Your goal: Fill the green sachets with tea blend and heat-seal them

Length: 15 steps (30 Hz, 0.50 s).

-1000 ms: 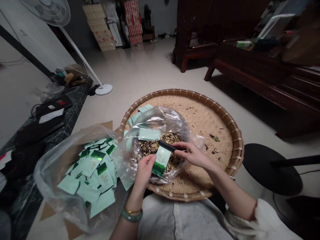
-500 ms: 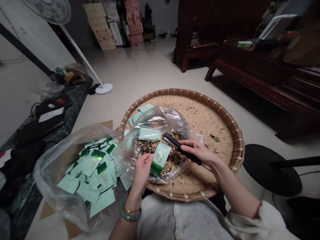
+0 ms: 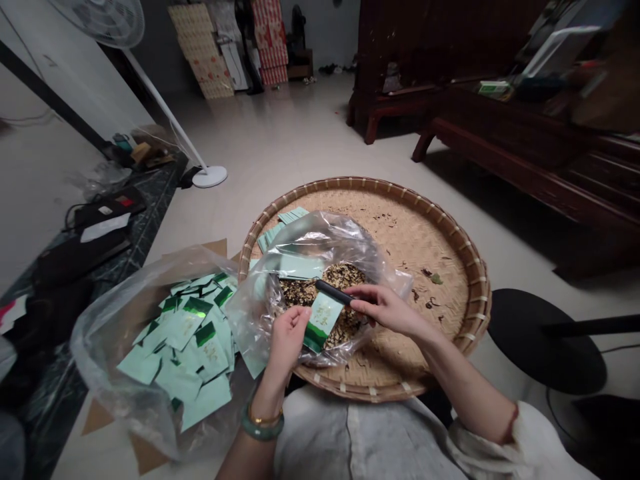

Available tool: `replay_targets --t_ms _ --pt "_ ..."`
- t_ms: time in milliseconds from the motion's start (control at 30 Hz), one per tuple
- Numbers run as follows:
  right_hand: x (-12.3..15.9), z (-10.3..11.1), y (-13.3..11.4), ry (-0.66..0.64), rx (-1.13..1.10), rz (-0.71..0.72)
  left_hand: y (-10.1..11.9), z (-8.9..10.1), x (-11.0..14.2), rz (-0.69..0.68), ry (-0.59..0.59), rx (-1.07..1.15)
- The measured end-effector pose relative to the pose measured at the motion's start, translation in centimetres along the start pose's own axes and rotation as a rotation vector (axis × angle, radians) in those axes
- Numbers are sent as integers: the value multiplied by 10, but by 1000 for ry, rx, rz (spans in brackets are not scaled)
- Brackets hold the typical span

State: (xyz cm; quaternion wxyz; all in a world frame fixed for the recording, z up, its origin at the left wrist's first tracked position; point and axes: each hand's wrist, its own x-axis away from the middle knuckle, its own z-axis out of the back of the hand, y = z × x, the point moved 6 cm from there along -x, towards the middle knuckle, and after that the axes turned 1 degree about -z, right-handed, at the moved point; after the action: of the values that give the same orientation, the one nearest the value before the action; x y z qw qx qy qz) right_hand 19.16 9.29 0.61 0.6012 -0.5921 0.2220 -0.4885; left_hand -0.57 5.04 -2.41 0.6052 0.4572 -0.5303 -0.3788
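Observation:
My left hand [image 3: 290, 333] pinches a mint-green sachet [image 3: 324, 317] with a dark green band by its left edge. My right hand [image 3: 376, 305] is closed around a slim black hand-held heat sealer [image 3: 334, 293], shaped like a small hair straightener. The sealer lies across the sachet's upper edge; whether its jaws are pressed together I cannot tell. Both hands are over an open clear plastic bag [image 3: 330, 230] of dark and pale dried loose leaves or grains [image 3: 345, 273]. A stack of flat mint-green sachets [image 3: 301, 266] rests at that bag's far left side.
A round woven bamboo tray [image 3: 425, 233] carries the bag, more stacked sachets [image 3: 270, 237] and scattered bits. To its left, a large clear bag [image 3: 100, 393] holds many green sachets [image 3: 193, 360]. A standing fan [image 3: 210, 177], a black round base [image 3: 545, 340] and dark wooden furniture [image 3: 500, 160] stand around.
The sealer has swung from beside the sachet to lie across its top edge, moving left and nearer. My right hand has shifted left along with it. The left hand barely moved.

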Motion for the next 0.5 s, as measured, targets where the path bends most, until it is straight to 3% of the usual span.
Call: replay_targets --t_ms 100,267,400,500 --pt "-3 15 7 46 51 8 0 4 -1 -8 21 6" --pt "-11 42 11 407 556 212 0 6 -1 -9 25 4" --pt "-13 32 4 539 754 232 -2 3 1 -3 -9 -11" --pt "-13 8 -9 446 640 283 1 -4 3 2 -61 -51"
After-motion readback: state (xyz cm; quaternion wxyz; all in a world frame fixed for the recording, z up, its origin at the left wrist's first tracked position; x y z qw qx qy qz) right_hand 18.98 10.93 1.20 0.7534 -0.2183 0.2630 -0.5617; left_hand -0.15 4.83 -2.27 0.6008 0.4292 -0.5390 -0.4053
